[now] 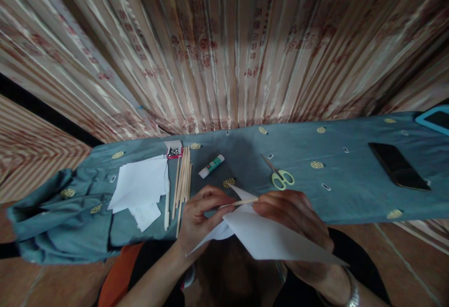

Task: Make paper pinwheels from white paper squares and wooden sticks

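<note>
My left hand (205,213) is closed, its thumb and fingers pinching one end of a short stretch of pale wooden stick (245,201). The stick's other end disappears under the fingers of my right hand (293,215), also closed on it. Around and below the stick spreads a cut white paper (266,237) with loose pointed flaps, like a pinwheel. One flap drops toward my left wrist, a wide one lies across my right palm, and a small tip points up between the hands. How paper and stick join is hidden by my fingers.
On the teal cloth (238,148) lie white paper sheets (140,183), several wooden sticks (182,178), a white pen (167,208), a small box of metal pieces (174,151), a glue stick (211,166), green-handled scissors (280,176) and a phone (398,165). A blue-edged device (435,119) sits far right.
</note>
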The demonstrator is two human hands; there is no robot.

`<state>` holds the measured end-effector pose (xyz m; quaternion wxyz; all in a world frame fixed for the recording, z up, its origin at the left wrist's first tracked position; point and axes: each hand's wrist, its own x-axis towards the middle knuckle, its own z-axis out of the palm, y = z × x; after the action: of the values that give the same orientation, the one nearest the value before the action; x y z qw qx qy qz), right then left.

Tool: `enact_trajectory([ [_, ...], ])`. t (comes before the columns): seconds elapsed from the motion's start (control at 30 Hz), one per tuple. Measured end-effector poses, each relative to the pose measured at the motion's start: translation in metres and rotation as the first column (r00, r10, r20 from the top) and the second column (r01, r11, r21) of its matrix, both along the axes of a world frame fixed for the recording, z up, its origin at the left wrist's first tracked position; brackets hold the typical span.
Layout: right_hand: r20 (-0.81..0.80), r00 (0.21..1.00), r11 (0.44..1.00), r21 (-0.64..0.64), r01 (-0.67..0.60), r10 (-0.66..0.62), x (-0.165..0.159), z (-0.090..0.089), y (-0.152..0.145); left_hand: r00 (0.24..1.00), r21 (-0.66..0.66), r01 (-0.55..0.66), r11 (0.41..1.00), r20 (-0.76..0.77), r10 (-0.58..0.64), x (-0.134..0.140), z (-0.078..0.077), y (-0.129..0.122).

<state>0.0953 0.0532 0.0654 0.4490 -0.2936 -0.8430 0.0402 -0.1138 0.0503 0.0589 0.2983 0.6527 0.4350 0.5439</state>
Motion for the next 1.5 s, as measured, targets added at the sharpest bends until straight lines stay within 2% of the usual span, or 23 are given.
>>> enact_trajectory([
  [0.47, 0.008, 1.000, 1.000, -0.004, -0.016, 0.016, 0.002, 0.001, 0.001, 0.999, 0.109, -0.019, 0.994, -0.044, 0.024, -0.001, -0.001, 0.002],
  [1.17, -0.091, 0.994, 0.996, -0.065, -0.059, 0.053, -0.003, -0.002, 0.004, 0.990, 0.072, -0.076, 0.994, -0.111, 0.084, -0.002, 0.003, 0.000],
  [1.5, -0.113, 0.992, 0.995, -0.096, 0.036, -0.047, -0.014, 0.010, 0.004, 0.987, 0.154, -0.064, 0.986, -0.139, 0.086, -0.004, 0.005, 0.000],
])
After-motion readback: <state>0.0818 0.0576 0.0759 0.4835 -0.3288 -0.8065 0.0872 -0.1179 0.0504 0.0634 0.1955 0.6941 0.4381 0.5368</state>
